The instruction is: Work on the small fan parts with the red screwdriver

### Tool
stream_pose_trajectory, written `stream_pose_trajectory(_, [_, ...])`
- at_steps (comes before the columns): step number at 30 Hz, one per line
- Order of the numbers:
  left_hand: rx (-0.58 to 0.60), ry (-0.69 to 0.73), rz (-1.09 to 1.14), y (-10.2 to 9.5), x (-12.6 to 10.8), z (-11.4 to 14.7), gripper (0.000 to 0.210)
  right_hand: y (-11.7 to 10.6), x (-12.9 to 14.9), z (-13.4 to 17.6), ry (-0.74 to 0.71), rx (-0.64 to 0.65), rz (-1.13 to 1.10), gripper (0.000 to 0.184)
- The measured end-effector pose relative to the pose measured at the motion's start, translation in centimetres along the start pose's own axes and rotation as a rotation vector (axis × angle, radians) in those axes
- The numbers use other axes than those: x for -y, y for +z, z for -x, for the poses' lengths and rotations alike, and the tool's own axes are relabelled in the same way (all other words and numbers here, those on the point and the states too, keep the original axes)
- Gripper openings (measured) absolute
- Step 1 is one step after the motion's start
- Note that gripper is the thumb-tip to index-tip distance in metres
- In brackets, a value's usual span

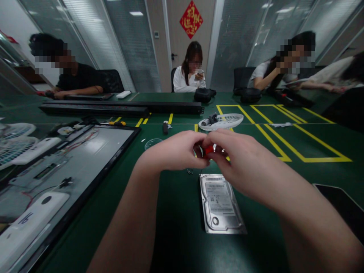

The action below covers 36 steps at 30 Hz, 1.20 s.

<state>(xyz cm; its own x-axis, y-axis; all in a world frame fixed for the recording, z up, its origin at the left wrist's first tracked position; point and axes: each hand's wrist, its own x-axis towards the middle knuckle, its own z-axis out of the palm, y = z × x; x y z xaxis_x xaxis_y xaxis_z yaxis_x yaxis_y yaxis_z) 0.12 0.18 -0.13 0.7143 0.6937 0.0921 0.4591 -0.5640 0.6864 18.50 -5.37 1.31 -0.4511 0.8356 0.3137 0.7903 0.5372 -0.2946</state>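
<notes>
Both my hands meet above the green table, fingers curled toward each other. A small red piece with a dark part point(209, 149) shows between them; most of it is hidden, so its kind is unclear. My right hand point(237, 155) pinches it between thumb and fingers. From the other side, my left hand point(182, 151) closes around its dark end. Just below my hands, a silver hard disk drive point(222, 204) lies flat, label side up. Several tiny screws point(190, 171) are scattered on the table by the drive's far left corner. Neither hand touches the drive.
An opened display panel point(113, 142) covers the left side. Beyond my hands are a clear round dish point(153, 143), a white slotted basket point(234, 120) and long black bars point(170, 107). A dark phone-like slab point(341, 203) lies right. Several people sit across the table.
</notes>
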Motion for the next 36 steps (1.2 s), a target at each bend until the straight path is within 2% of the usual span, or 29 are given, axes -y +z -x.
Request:
stream_pose_trajectory(2, [0.005, -0.009, -0.004, -0.07, 0.07, 0.01, 0.026, -0.09, 0.08, 0.08, -0.022, 0.005, -0.016, 0.020])
stream_pose_trajectory(8, [-0.014, -0.026, 0.026, -0.06, 0.07, -0.02, 0.032, 0.04, 0.21, -0.13, 0.014, -0.004, 0.009, 0.007])
stream_pose_trajectory(15, [0.003, -0.007, 0.000, -0.05, 0.04, -0.01, 0.023, 0.15, -0.07, -0.10, -0.040, -0.010, -0.016, 0.018])
stream_pose_trajectory(22, [-0.020, -0.020, 0.034, 0.05, 0.23, -0.09, 0.031, 0.11, -0.02, -0.13, 0.021, -0.023, 0.038, 0.002])
stream_pose_trajectory(28, [0.024, -0.011, -0.015, 0.03, -0.06, -0.04, 0.020, 0.16, -0.06, 0.04, -0.055, -0.004, -0.024, 0.016])
stream_pose_trajectory(36, [0.013, -0.007, 0.032, 0.04, 0.01, -0.15, 0.027, 0.04, 0.06, -0.03, -0.009, -0.002, -0.006, 0.004])
